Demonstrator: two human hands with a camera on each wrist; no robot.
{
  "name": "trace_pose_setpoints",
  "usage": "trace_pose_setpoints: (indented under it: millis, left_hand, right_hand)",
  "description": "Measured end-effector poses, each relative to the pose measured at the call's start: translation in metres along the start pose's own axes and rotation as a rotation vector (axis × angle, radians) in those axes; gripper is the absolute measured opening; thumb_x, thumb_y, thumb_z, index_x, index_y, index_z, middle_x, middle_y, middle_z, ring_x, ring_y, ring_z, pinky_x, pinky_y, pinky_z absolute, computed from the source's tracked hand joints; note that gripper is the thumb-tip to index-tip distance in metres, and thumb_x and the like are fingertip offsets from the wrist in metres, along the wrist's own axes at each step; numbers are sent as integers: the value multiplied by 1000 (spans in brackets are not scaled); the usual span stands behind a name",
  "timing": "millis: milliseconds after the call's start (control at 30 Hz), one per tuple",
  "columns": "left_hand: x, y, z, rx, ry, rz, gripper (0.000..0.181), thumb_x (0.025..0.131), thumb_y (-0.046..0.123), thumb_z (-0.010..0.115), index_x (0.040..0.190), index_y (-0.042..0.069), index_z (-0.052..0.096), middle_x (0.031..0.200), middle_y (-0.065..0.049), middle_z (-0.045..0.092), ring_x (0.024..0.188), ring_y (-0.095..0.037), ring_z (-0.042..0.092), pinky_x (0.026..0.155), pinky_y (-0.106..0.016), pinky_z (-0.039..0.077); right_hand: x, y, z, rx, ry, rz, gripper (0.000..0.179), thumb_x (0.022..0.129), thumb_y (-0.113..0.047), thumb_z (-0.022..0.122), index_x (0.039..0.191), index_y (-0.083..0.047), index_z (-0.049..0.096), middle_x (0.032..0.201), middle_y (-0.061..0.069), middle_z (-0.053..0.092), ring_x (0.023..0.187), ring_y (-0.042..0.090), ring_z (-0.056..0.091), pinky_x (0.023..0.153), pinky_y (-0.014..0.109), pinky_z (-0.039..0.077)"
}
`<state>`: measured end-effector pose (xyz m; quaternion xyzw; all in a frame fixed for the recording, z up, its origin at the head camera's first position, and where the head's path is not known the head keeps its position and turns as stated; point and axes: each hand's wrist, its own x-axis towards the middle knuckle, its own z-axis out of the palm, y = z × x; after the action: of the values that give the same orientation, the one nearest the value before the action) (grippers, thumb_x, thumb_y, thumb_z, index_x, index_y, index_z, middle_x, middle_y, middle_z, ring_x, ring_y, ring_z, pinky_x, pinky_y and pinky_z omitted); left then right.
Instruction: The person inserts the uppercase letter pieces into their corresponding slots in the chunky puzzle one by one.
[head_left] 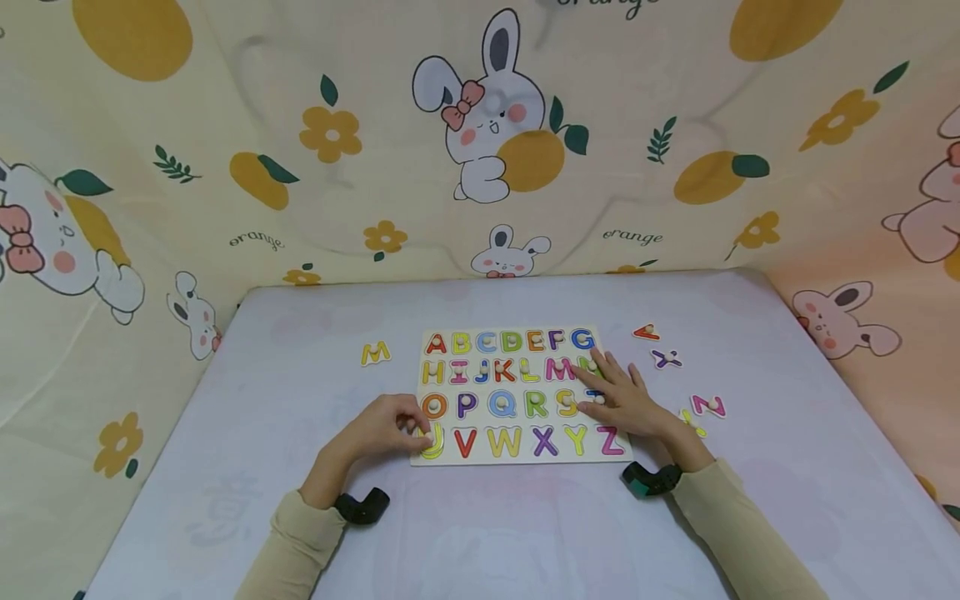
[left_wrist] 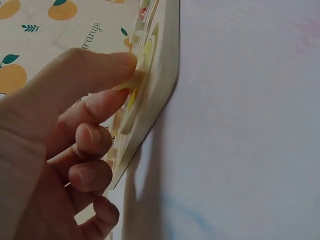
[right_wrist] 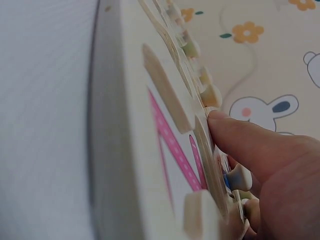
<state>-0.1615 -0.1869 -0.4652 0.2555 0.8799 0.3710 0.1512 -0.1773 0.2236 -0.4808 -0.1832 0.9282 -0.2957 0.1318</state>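
A wooden alphabet puzzle board [head_left: 480, 454] lies flat on the table, its upper rows filled with knobbed letter pieces. At its lower left corner my left hand [head_left: 390, 427] pinches the knob of the yellow letter U piece [head_left: 432, 451] between thumb and index finger. This yellow piece [left_wrist: 147, 52] sits at its slot in the left wrist view; whether it is fully seated I cannot tell. My right hand [head_left: 626, 400] rests with spread fingers over the board's right side, partly covering N and T. In the right wrist view the right thumb [right_wrist: 250, 142] touches the board near the pink Z slot [right_wrist: 172, 142].
A loose yellow W piece [head_left: 376, 353] lies left of the board. To the right lie a red V piece [head_left: 647, 332], a purple X piece [head_left: 666, 359], a pink Z piece [head_left: 708, 406] and a yellow Y piece [head_left: 697, 431], partly behind the right wrist. A patterned cloth [head_left: 337, 208] hangs behind.
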Motion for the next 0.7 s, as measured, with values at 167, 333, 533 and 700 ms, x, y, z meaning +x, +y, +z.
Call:
trace_pose_setpoints:
  millis: [167, 333, 533, 700]
  left_hand:
    - [-1, 0, 0, 5, -25, 20, 9, 75, 18, 79, 76, 14, 71, 70, -3, 56, 67, -7, 47, 60, -16, 38]
    - [-1, 2, -1, -12, -66, -17, 9, 76, 18, 78, 77, 13, 71, 71, -3, 56, 67, -6, 46, 61, -16, 38]
    - [-3, 7, -3, -14, -90, -30, 8, 76, 16, 78, 77, 11, 72, 71, -7, 56, 65, -5, 45, 59, -15, 37]
    - [-4, 9, -4, 2, -88, -27, 7, 76, 15, 77, 77, 11, 71, 71, -5, 56, 66, -6, 46, 59, -16, 37]
  right_hand:
    - [1, 0, 0, 4, -1, 3, 67, 92, -41, 58, 150, -16, 35, 163, 21, 1, 150, 46, -7, 113, 68, -14]
    - [0, 0, 0, 4, -4, 4, 67, 92, -41, 58, 150, -16, 35, 163, 21, 1, 149, 47, -7, 113, 68, -14]
    - [0, -1, 0, -5, -3, 2, 67, 92, -40, 58, 150, -15, 34, 163, 22, 2, 149, 46, -7, 114, 68, -14]
    - [0, -1, 1, -9, 3, 4, 67, 92, -41, 58, 150, -16, 34, 163, 21, 2, 150, 46, -7, 114, 68, -14]
